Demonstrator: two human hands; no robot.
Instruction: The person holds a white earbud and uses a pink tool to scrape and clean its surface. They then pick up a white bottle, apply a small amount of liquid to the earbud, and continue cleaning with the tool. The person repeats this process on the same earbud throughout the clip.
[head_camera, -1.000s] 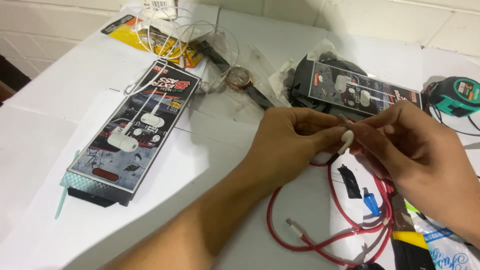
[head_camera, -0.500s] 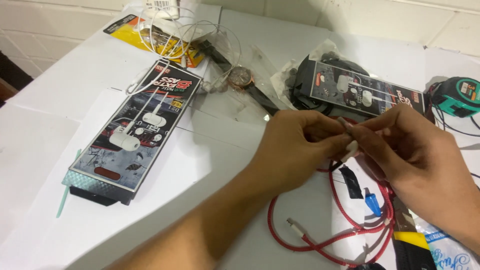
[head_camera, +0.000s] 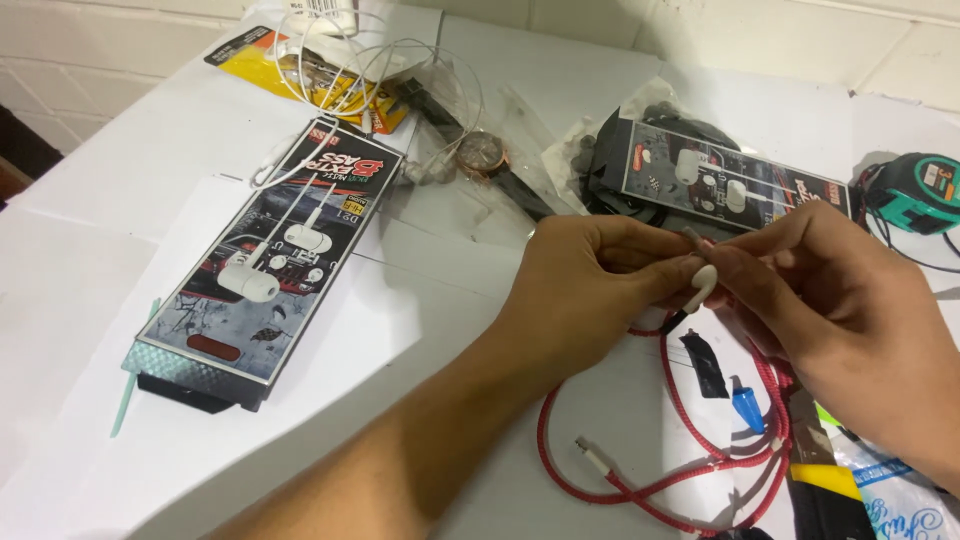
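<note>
Left hand (head_camera: 590, 290) and right hand (head_camera: 830, 300) meeting fingertip to fingertip above the white table (head_camera: 130, 190), both pinched shut on one end of the red braided cable (head_camera: 680, 420). Held end short and running roughly left to right between the fingertips, the rest dropping toward the viewer into loose loops on the table, free white plug (head_camera: 592, 460) pointing up-left. Nearby: boxed white earphones (head_camera: 265, 270) lying lengthwise away from the viewer, wristwatch (head_camera: 483, 155), green tape measure (head_camera: 915, 192).
</note>
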